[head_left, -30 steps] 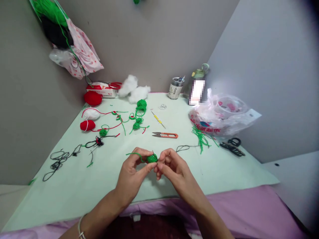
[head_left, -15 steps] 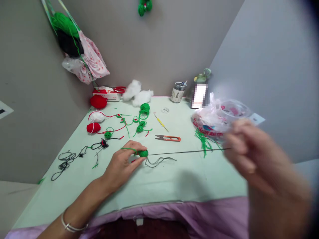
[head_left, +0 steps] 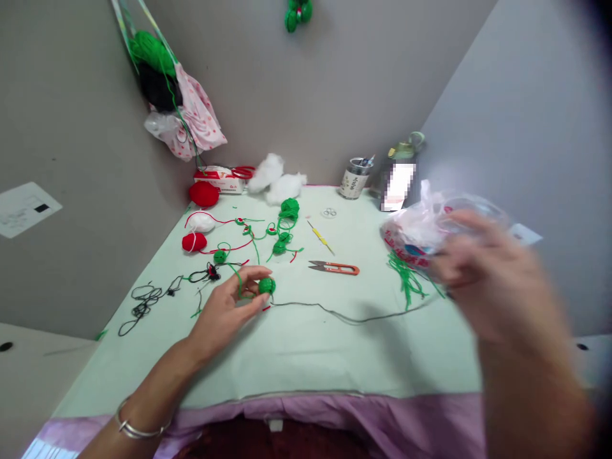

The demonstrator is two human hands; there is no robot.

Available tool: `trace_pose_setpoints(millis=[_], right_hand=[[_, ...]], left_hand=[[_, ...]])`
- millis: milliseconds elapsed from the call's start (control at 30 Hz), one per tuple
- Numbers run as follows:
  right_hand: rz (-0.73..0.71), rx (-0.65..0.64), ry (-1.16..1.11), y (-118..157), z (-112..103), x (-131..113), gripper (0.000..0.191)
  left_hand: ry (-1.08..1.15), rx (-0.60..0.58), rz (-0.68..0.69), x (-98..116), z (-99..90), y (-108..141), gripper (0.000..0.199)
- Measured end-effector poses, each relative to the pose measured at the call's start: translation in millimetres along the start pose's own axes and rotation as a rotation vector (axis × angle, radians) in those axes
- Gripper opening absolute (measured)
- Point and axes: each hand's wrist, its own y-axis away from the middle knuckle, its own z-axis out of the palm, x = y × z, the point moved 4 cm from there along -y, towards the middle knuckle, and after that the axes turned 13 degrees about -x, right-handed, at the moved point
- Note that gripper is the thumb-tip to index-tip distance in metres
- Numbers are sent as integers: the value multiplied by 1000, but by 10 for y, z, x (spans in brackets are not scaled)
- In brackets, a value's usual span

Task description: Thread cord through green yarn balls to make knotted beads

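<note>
A small green crocheted ball (head_left: 266, 286) sits between the thumb and fingers of my left hand (head_left: 227, 312), just above the table. A green yarn tail loops over that hand. From the ball a dark thread (head_left: 358, 321) runs slackly across the tabletop to my right hand (head_left: 497, 287), raised at the right and smeared by motion. Its fingers look pinched around the thread's far end; whether a needle is there cannot be made out. Orange thread snips (head_left: 335, 268) lie beyond the ball, near a yellow crochet hook (head_left: 319, 236).
Green yarn scraps (head_left: 406, 280) lie by a plastic bag (head_left: 411, 233) at right. Red yarn balls (head_left: 204, 194), tangled black cord (head_left: 143, 306) and small green crocheted pieces (head_left: 282, 242) are at left and centre. White stuffing (head_left: 284, 188), a pen cup (head_left: 355, 178) and a bottle (head_left: 404, 150) stand behind.
The thread between my hands has gone from taut to slack and sagging. My left hand has tilted the green ball and its fingers are a little looser. The view has shifted slightly.
</note>
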Motion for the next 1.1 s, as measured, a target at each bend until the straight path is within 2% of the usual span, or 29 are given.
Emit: trace_pose_setpoints(millis=[67,167,233,267,333,400,500,667,733,833,933,1033,1100], right_hand=[[165,-179,-223,50,512,152,23],[249,-509,-189,207,1298,261,25],[247,-603,-189,296,1582,289,18],[268,-614,-226,325,1638,305,19],[319,-567,-343,347,1614,338,24],[341,-474,-452,336,1499,360,27],[289,-382,-523,309,1374,343,26],[244,-326,-573,297,1379,271,21],[198,-351,-458,314,1359,196,22],[21,-405,-120,396,1249,4,21],[-134,-493,85,537,1116,-156,35],[-115,-517,169,629,1008,-175,48],[-40,-479,180,638,988,-134,46]], left_hand=[[81,-56,20,66,162,6,25],[154,-78,47,136,306,16,22],[169,-53,55,159,329,22,22],[160,-31,57,166,324,25,23],[113,10,64,176,304,27,24],[50,17,97,195,301,21,23],[-61,-46,185,243,361,0,21],[-140,-131,273,286,477,-5,21],[-52,-148,231,253,489,1,20],[193,-122,121,173,468,8,16],[381,-56,70,132,426,12,18],[428,-60,62,136,413,13,20],[420,-85,56,138,423,16,21]])
